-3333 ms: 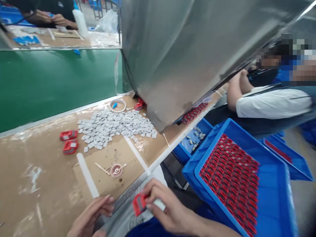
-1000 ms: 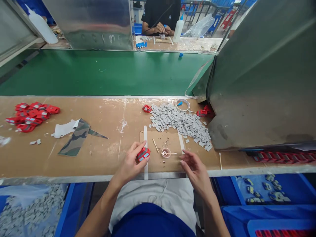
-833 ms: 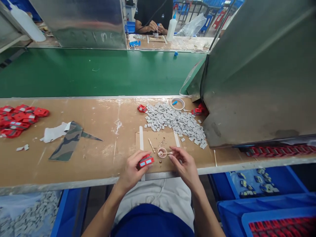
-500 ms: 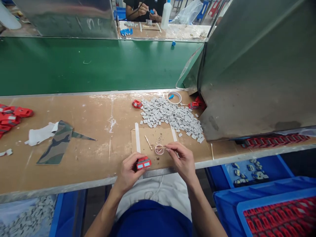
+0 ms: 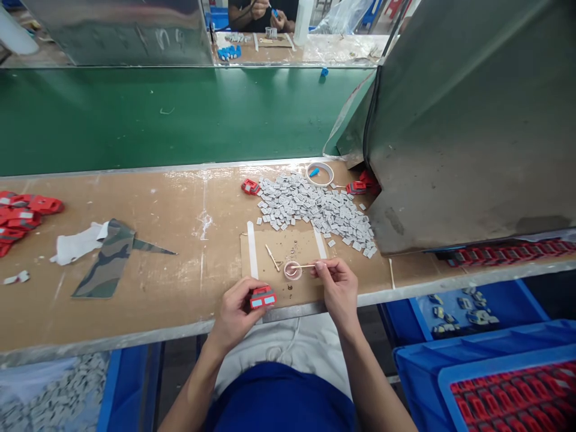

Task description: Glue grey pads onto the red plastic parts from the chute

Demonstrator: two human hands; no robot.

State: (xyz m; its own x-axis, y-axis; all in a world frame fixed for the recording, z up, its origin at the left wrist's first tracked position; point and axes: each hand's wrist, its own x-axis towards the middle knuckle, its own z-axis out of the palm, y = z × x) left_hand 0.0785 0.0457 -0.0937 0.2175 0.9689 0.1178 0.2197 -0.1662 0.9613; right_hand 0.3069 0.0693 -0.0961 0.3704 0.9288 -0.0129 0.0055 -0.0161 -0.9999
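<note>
My left hand [image 5: 237, 309] grips a red toy car body [image 5: 263, 297] with pale blue windows, at the table's front edge. Between the fingertips of my right hand [image 5: 338, 290] is a thin stick [image 5: 306, 266], its far end in a small round cup [image 5: 292, 270]. The cup stands on a brown board [image 5: 303, 294] with white tape strips. Left of the cup lies another stick [image 5: 272, 258]. Behind the board spreads a heap of small grey pieces [image 5: 310, 204].
Red car parts [image 5: 22, 217] and a camouflage cloth [image 5: 105, 261] lie at left. A metal panel [image 5: 468, 132] rises at right, above blue bins [image 5: 414, 360]. A tape roll [image 5: 332, 175] sits behind the heap. Across the green belt [image 5: 180, 120], a person handles a blue piece.
My right hand has drawn slightly right and its fingers have shifted on the stick, whose tip remains at the cup. My left hand still holds the red car body. The view has shifted slightly.
</note>
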